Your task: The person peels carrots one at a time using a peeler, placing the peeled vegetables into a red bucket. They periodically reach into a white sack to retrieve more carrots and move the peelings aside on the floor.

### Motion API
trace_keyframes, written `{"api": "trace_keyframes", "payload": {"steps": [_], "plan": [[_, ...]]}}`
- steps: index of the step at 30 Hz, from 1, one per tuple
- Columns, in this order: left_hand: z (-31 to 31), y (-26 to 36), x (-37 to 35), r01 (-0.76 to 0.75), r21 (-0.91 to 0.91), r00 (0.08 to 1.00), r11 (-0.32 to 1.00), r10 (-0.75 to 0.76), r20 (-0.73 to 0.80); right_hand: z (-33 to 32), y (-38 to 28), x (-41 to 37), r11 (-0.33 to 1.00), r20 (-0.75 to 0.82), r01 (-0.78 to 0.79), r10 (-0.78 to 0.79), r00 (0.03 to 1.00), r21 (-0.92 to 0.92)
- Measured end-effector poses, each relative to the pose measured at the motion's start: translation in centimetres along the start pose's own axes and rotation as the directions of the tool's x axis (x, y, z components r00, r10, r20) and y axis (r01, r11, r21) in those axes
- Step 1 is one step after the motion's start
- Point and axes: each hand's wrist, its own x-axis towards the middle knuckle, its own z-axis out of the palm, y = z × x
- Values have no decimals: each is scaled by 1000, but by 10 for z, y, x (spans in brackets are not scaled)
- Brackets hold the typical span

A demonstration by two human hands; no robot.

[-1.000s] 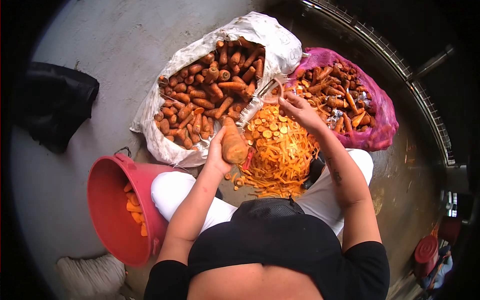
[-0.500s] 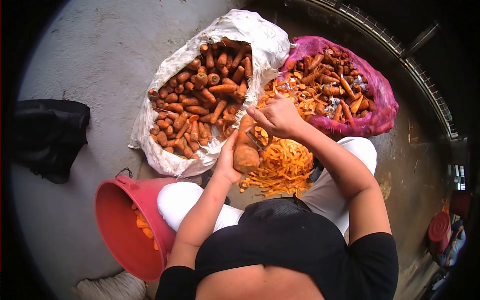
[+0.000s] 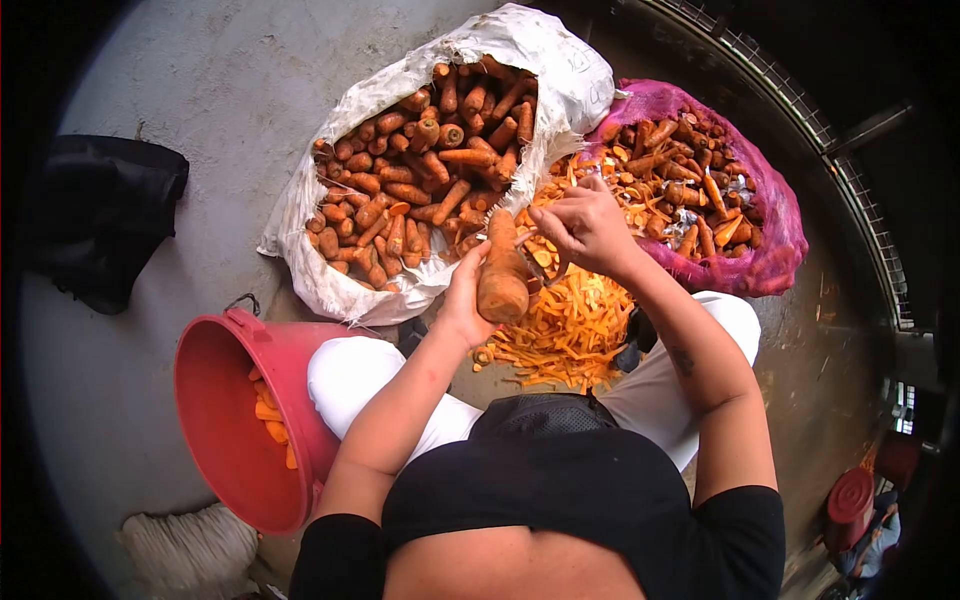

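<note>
Held in my left hand [image 3: 465,300] is a thick, unpeeled carrot [image 3: 503,280], its wide end toward me and its narrow end pointing away. My left fingers are wrapped around its left side and underneath, partly hidden by it. Just right of the carrot, my right hand [image 3: 587,228] is closed on a peeler [image 3: 561,271], seen nearly edge-on beside the carrot's upper right side. Beneath both hands lies a heap of orange peelings [image 3: 575,325]. Beyond them, a white woven sack [image 3: 575,60] gapes, full of unpeeled carrots [image 3: 405,190].
A purple mesh sack [image 3: 780,245] at the right holds carrot ends and scraps. By my left knee a red bucket [image 3: 225,440] lies tilted with peeled carrots [image 3: 268,412] inside. Black cloth [image 3: 110,215] and a pale sack [image 3: 190,550] are left; another person [image 3: 880,540] sits far right.
The peeler has gone from lying across the carrot to its right side, turned more edge-on. My right hand has shifted slightly right. The whole view has tilted a little.
</note>
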Motion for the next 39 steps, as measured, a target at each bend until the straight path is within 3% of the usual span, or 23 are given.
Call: {"api": "trace_keyframes", "payload": {"steps": [1,4,7,12,20,23,33,38,39], "plan": [[1,-2,0,-27,-16,996,1000,28,80,1,-2,-1,999,19,37,-36,999,-33],[-4,-6,8,-66,73,997,995,69,-39,5,-12,-4,997,33,71,-72,997,32],[-18,-4,12,1,92,998,996,-7,68,7,-20,-7,991,18,130,-130,991,16],[-13,-6,11,41,117,999,992,-37,-35,13,-18,-6,980,-44,200,-200,979,-3],[-14,-10,15,30,106,998,994,-25,-49,17,-16,-9,985,-3,168,-168,986,34],[-17,-10,13,79,63,997,995,-79,9,18,-16,-9,986,27,160,-161,987,53],[0,-12,-4,-2,186,998,983,13,-57,32,-12,-9,967,22,162,-170,985,194],[-8,-14,-22,59,299,997,952,-69,24,27,8,-3,992,46,114,-117,992,57],[-1,-20,-23,49,262,998,964,-40,-41,27,14,-2,996,45,85,-86,995,29]]}}
